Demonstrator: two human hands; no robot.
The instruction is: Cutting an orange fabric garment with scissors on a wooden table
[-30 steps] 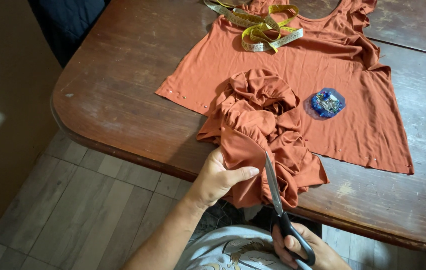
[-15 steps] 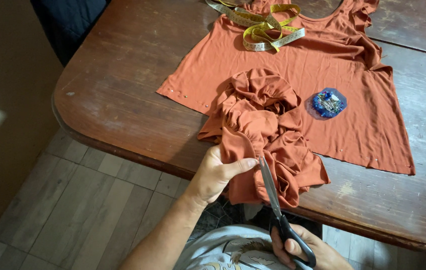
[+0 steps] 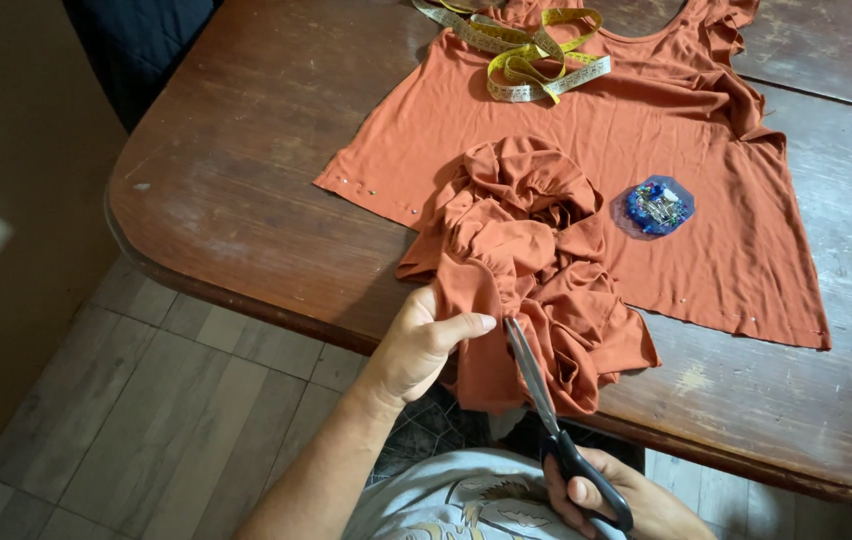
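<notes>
A bunched strip of rust-orange fabric (image 3: 526, 250) lies crumpled at the near edge of the wooden table (image 3: 246, 200) and hangs over it. My left hand (image 3: 421, 345) pinches the hanging edge of that fabric, thumb on top. My right hand (image 3: 606, 495) grips the black handles of the scissors (image 3: 546, 410). Their silver blades point up into the fabric just right of my left thumb. Behind the bunch, a flat rust-orange top (image 3: 646, 130) is spread on the table.
A yellow tape measure (image 3: 526, 50) lies coiled on the top's upper part. A round blue pin holder (image 3: 656, 207) sits on the top to the right of the bunch. Grey tiled floor (image 3: 126, 420) shows below left. A dark chair back (image 3: 136, 50) stands at upper left.
The scissors have shifted slightly up and left into the fabric edge. My left hand keeps its pinch and has barely moved.
</notes>
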